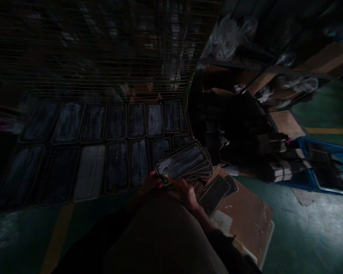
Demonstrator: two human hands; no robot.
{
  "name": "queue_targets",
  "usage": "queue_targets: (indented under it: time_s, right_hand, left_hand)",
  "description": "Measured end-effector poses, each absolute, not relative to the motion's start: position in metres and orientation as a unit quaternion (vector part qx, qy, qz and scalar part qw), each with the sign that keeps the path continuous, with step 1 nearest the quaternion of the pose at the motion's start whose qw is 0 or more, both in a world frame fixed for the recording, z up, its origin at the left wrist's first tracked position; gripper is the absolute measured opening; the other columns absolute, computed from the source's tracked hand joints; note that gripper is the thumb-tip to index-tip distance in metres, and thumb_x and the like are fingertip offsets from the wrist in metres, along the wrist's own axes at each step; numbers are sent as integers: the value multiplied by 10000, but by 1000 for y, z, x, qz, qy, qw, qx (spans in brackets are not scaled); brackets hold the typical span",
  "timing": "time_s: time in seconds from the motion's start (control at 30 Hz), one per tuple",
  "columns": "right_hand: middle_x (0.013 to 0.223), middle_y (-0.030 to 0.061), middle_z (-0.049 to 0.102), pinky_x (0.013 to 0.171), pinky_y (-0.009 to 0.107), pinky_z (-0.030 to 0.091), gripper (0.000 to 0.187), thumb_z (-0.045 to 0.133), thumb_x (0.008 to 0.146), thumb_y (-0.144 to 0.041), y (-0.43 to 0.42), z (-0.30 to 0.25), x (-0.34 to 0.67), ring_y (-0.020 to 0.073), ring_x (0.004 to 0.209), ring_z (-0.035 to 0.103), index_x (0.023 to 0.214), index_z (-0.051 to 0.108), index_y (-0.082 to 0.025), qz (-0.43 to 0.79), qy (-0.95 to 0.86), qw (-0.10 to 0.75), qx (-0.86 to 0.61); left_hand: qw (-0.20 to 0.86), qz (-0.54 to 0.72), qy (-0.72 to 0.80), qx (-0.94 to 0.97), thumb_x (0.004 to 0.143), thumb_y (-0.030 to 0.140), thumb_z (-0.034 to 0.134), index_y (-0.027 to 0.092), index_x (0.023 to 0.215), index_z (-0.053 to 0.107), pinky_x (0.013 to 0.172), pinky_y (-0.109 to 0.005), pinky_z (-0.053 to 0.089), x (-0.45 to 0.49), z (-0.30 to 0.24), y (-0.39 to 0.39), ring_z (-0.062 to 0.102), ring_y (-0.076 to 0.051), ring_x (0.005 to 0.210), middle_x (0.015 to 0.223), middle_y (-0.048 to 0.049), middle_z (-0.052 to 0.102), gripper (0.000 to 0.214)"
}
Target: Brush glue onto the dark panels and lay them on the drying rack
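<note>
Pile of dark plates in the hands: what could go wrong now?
The pile is fanned out and tilted, held only at its near end by the left hand and right hand, so plates might slide off. They could land on the rows of plates just beyond. The dim light could hide a slip.

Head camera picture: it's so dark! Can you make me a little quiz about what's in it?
1. True or false: the left hand and the right hand are both on the stack of panels.
2. What colour is the crate on the right? A red, B blue, C white.
3. Fill in: the loose panels beside the right hand lie on a sheet of ____.

Key: 1 true. 2 B. 3 cardboard.
</note>
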State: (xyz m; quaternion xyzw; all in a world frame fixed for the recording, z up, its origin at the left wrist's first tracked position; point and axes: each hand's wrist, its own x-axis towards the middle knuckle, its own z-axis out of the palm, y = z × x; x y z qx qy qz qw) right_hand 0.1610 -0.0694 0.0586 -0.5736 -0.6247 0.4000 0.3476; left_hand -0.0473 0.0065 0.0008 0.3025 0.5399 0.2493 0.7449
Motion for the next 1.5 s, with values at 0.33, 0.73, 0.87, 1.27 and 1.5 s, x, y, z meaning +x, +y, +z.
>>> queue_targets:
  time_s: [0.33,0.73,0.87,1.27,1.5]
  right_hand:
    - [878,50,713,672,234,512,290,435,992,-359,-66,57,202,152,716,666,1118,630,-186,353,-591,345,-638]
    - [972,114,686,742,301,538,297,400,998,-285,0,61,245,203,848,680,1128,641,-169,136,-633,372,-665]
    - [978,138,689,716,322,536,326,385,997,-302,19,43,260,214,824,672,1122,643,-147,142,-633,367,-667]
    - [981,155,693,686,362,520,347,356,990,-301,-26,49,285,242,818,660,1127,635,-146,104,-583,347,-727]
    - [903,100,718,587,314,508,310,481,935,-405,-75,60,261,245,749,696,1096,649,-202,115,-522,374,-758]
  left_hand:
    - [706,241,570,345,610,380,775,166,875,532,450,-243,500,-48,-3,3,612,-138,444,561,26,637,419]
    - [641,202,639,374,655,205,686,165,891,521,398,-215,461,-41,-15,4,584,-138,379,491,46,598,290]
    - [656,214,624,366,659,249,699,178,908,508,411,-223,476,-41,-20,2,601,-146,399,492,46,610,321]
    - [719,281,561,298,552,460,826,172,830,532,468,-240,489,-36,-7,-4,614,-137,461,564,10,654,497]
    - [739,264,558,271,518,458,853,145,897,603,458,-223,460,-42,39,4,601,-122,477,641,0,667,551]
